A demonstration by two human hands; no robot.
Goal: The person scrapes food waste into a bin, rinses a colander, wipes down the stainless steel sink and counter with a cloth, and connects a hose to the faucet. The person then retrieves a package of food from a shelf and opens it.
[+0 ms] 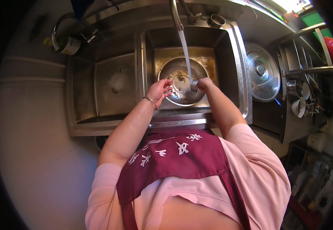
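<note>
In the right basin of a stainless steel sink (222, 51) sits a round metal pan (181, 99) with dark residue or bits on its bottom. Water (185, 51) pours from the faucet (175, 15) in a steady stream. My right hand (206, 84) grips a small metal cup-like object (194, 85) at the pan's right side, right where the stream falls; its exact shape is hard to tell. Over the pan's left rim is my left hand (161, 90), fingers apart and holding nothing. A bracelet (150, 101) circles that wrist.
The left sink basin (114, 86) adjoins this one. A small round metal container (217, 20) stands on the back ledge. To the right are a large metal lid (262, 72), a steel rack (313, 70), and a white bowl (298, 107). A labelled bottle (70, 46) is at far left.
</note>
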